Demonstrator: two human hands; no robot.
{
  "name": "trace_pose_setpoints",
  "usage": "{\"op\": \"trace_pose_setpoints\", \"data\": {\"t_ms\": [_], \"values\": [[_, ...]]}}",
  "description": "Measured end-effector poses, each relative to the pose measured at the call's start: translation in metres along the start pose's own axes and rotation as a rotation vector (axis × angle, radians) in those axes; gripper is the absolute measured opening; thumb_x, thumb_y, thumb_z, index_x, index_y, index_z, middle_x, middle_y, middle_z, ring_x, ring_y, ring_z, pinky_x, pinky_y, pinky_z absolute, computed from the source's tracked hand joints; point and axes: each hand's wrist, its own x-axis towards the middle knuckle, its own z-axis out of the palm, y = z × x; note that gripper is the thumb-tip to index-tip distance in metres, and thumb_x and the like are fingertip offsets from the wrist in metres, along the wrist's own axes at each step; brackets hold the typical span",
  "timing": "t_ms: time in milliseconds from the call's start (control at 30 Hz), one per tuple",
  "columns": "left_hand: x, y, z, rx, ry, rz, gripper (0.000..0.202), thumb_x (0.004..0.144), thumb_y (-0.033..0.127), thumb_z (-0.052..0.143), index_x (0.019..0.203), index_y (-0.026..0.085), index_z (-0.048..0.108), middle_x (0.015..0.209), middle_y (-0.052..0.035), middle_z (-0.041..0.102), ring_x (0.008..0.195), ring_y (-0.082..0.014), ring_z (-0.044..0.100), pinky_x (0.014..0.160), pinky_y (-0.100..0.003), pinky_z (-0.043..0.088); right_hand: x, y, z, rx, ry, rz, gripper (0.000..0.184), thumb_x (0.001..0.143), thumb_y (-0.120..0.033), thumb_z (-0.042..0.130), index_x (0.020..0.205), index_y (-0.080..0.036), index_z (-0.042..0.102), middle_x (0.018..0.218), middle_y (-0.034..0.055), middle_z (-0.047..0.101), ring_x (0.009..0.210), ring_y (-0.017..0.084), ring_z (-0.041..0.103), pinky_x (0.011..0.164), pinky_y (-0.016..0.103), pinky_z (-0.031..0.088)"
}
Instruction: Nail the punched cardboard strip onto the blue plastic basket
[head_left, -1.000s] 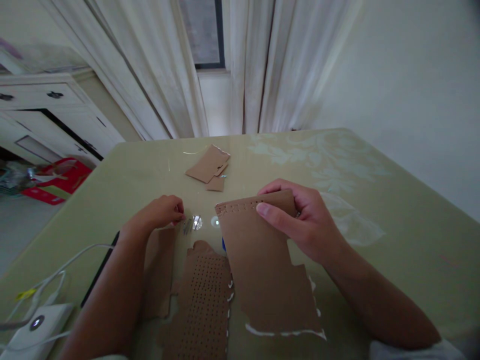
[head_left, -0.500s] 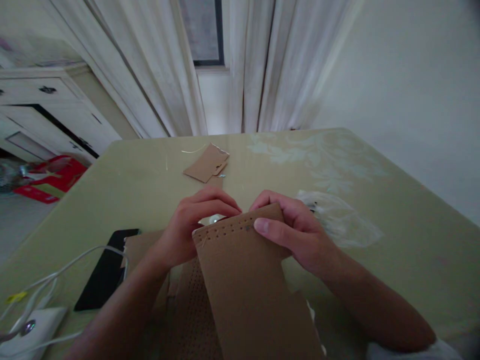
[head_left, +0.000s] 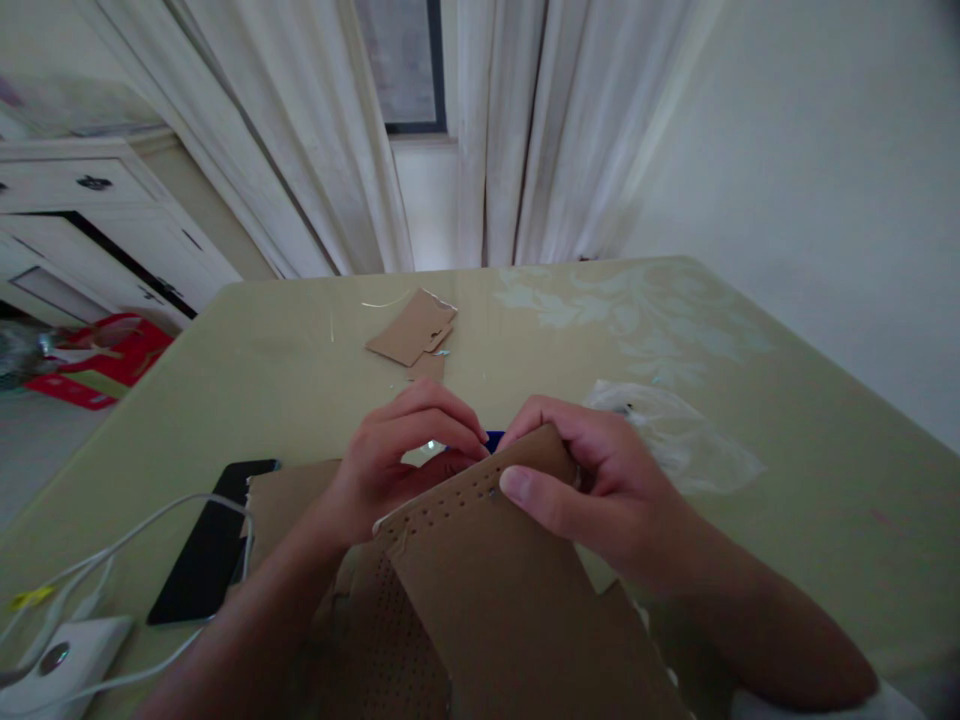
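A brown cardboard sheet (head_left: 517,610) with a row of punched holes along its top edge is lifted off the green table (head_left: 787,420). My right hand (head_left: 592,480) grips its upper right corner, thumb on the front face. My left hand (head_left: 401,455) is curled behind the top edge, fingertips pinched close to the holes; what they pinch is too small to make out. A second cardboard piece (head_left: 390,640) full of small holes lies flat under the lifted one. A bit of something blue (head_left: 493,437) shows between my hands.
Small cardboard scraps (head_left: 414,330) lie farther back on the table. A clear plastic bag (head_left: 675,435) sits to the right. A black phone (head_left: 206,545), white cables (head_left: 127,530) and a white device (head_left: 52,660) are at the left edge. Curtains hang behind.
My left hand left the table surface and came up behind the sheet's top edge. The sheet has risen and tilted towards me, and both hands shifted slightly nearer.
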Motion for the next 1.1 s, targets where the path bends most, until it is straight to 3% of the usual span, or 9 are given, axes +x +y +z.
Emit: {"op": "trace_pose_setpoints", "data": {"t_ms": [333, 467, 500, 567, 633, 767, 900, 967, 1100], "values": [[0.006, 0.022, 0.0, -0.026, -0.011, -0.021, 0.02, 0.104, 0.037, 0.078, 0.096, 0.019, 0.078, 0.094, -0.0064, 0.078, 0.081, -0.0147, 0.073, 0.071, -0.025, 0.06, -0.006, -0.007, 0.004, -0.284, 0.085, -0.077, 0.013, 0.102, -0.036, 0.074, 0.101, -0.023, 0.07, 0.065, -0.0083, 0.048, 0.053, 0.008, 0.04, 0.043, 0.018, 0.03], [0.006, 0.018, -0.01, 0.078, -0.069, -0.01, 0.009, 0.104, 0.028, 0.078, 0.099, 0.021, 0.08, 0.099, -0.0064, 0.08, 0.085, -0.0152, 0.076, 0.072, -0.025, 0.061, -0.005, -0.006, 0.003, -0.368, 0.12, -0.125, 0.013, 0.1, -0.034, 0.075, 0.101, -0.022, 0.072, 0.067, -0.0074, 0.053, 0.055, 0.009, 0.044, 0.047, 0.019, 0.032], [0.005, 0.016, -0.015, 0.126, -0.038, -0.012, 0.003, 0.104, 0.022, 0.078, 0.102, 0.022, 0.08, 0.101, -0.0057, 0.08, 0.087, -0.0151, 0.076, 0.074, -0.025, 0.061, -0.003, -0.006, 0.002, -0.357, 0.127, -0.124, 0.013, 0.1, -0.034, 0.075, 0.1, -0.022, 0.071, 0.066, -0.0073, 0.052, 0.055, 0.009, 0.043, 0.046, 0.019, 0.031], [0.003, 0.014, -0.026, 0.205, 0.09, -0.011, 0.014, 0.102, 0.012, 0.076, 0.108, 0.024, 0.082, 0.103, -0.0044, 0.08, 0.091, -0.0153, 0.076, 0.078, -0.027, 0.061, 0.0, -0.006, 0.001, -0.309, 0.138, -0.11, 0.014, 0.099, -0.034, 0.074, 0.097, -0.021, 0.071, 0.065, -0.0076, 0.049, 0.055, 0.009, 0.041, 0.045, 0.019, 0.03], [0.001, 0.018, -0.034, 0.231, 0.163, 0.035, 0.019, 0.102, 0.012, 0.077, 0.115, 0.025, 0.082, 0.105, -0.0044, 0.08, 0.094, -0.0167, 0.074, 0.08, -0.029, 0.061, 0.003, -0.005, 0.0, -0.259, 0.142, -0.099, 0.016, 0.099, -0.035, 0.075, 0.094, -0.021, 0.069, 0.065, -0.0075, 0.047, 0.055, 0.009, 0.04, 0.044, 0.019, 0.029], [0.003, 0.033, -0.027, 0.316, -0.029, 0.094, 0.017, 0.101, 0.029, 0.083, 0.118, 0.027, 0.081, 0.113, -0.005, 0.08, 0.099, -0.0187, 0.075, 0.086, -0.033, 0.062, 0.005, -0.004, 0.001, -0.188, 0.121, -0.087, 0.018, 0.098, -0.035, 0.077, 0.094, -0.019, 0.07, 0.068, -0.0061, 0.052, 0.057, 0.009, 0.043, 0.045, 0.019, 0.031], [0.004, 0.041, -0.006, 0.335, -0.012, 0.117, 0.011, 0.106, 0.015, 0.073, 0.103, 0.024, 0.079, 0.107, -0.004, 0.08, 0.094, -0.0154, 0.074, 0.084, -0.032, 0.058, 0.005, 0.001, 0.003, -0.232, 0.123, -0.087, 0.02, 0.1, -0.038, 0.075, 0.096, -0.019, 0.072, 0.07, -0.0041, 0.058, 0.058, 0.01, 0.047, 0.047, 0.02, 0.035], [0.001, 0.047, -0.003, 0.25, 0.026, 0.122, 0.013, 0.108, 0.019, 0.071, 0.099, 0.025, 0.078, 0.1, -0.0029, 0.08, 0.089, -0.0162, 0.074, 0.083, -0.035, 0.059, 0.007, 0.005, 0.004, -0.34, 0.162, -0.12, 0.018, 0.099, -0.037, 0.076, 0.096, -0.019, 0.073, 0.068, -0.0043, 0.059, 0.057, 0.01, 0.048, 0.049, 0.021, 0.035], [-0.005, 0.061, -0.022, 0.111, 0.097, 0.111, 0.018, 0.11, 0.038, 0.069, 0.095, 0.03, 0.076, 0.08, -0.0011, 0.075, 0.071, -0.0192, 0.07, 0.071, -0.041, 0.063, 0.012, 0.011, 0.004, -0.486, 0.224, -0.166, 0.014, 0.099, -0.034, 0.075, 0.096, -0.02, 0.074, 0.069, -0.0043, 0.06, 0.059, 0.011, 0.049, 0.054, 0.023, 0.037]]}}
